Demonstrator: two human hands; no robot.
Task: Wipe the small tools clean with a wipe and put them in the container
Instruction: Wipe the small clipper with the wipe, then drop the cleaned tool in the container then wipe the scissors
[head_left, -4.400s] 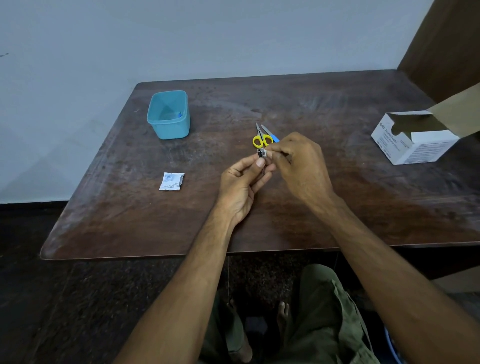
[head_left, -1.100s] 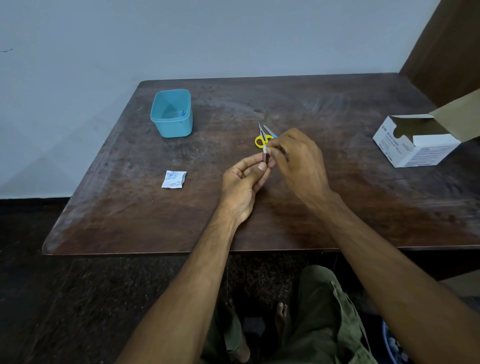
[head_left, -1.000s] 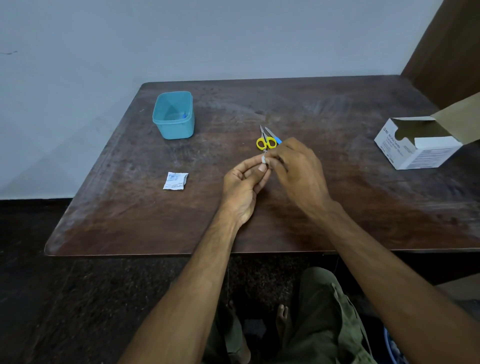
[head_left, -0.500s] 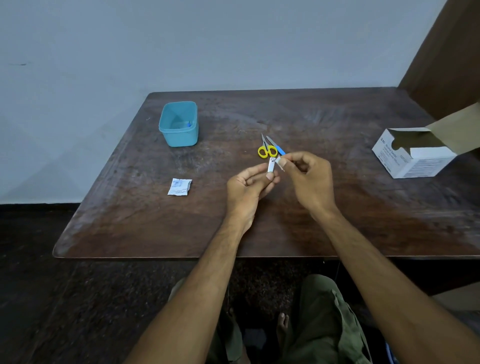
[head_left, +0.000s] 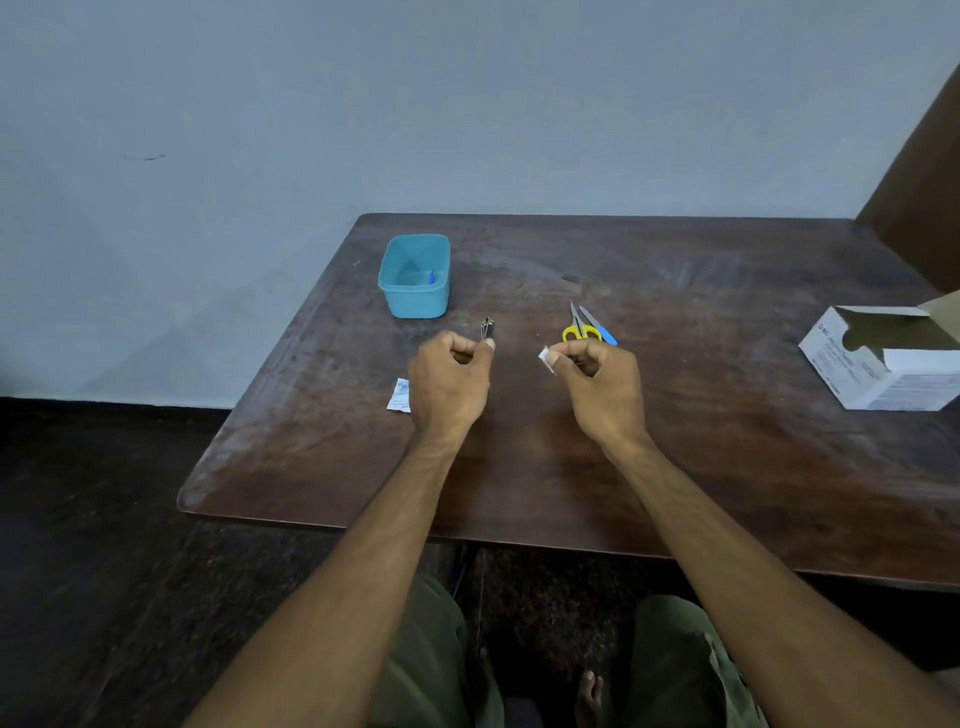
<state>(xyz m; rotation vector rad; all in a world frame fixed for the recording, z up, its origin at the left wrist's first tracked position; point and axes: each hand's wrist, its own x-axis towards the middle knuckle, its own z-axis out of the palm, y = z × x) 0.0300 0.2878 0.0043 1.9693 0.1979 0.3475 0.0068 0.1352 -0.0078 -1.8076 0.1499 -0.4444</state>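
From my feed, the left hand (head_left: 451, 382) pinches a small metal tool (head_left: 487, 328) between thumb and forefinger, its tip poking up above the knuckles; it looks like a nail clipper, though it is too small for me to be sure. The right hand (head_left: 597, 384) grasps a crumpled white wipe (head_left: 544, 356) at its fingertips. The two hands are apart, both raised over the middle of the bench (head_left: 675, 467).

Just beyond the right hand I see yellow-handled scissors (head_left: 577, 328) lying flat, and touching them on the right a blue-handled tool (head_left: 600, 327) with a thin blade. A torn white sachet (head_left: 400, 396) lies on the bench by the left hand, partly hidden behind it. Nothing lies between the left hand and the container.

The teal container (head_left: 414, 278) stands near the far left corner, open-topped, with a small blue item (head_left: 430, 277) inside against its right wall; I cannot tell what it is. At the right edge sits a white cardboard box (head_left: 878, 364), its flap open, its inside in shadow.

The bench is dark, worn wood, scuffed pale in places. Behind it is a plain grey-blue wall (head_left: 363, 104), the floor is dark, and a brown panel (head_left: 924, 171) is at the far right.
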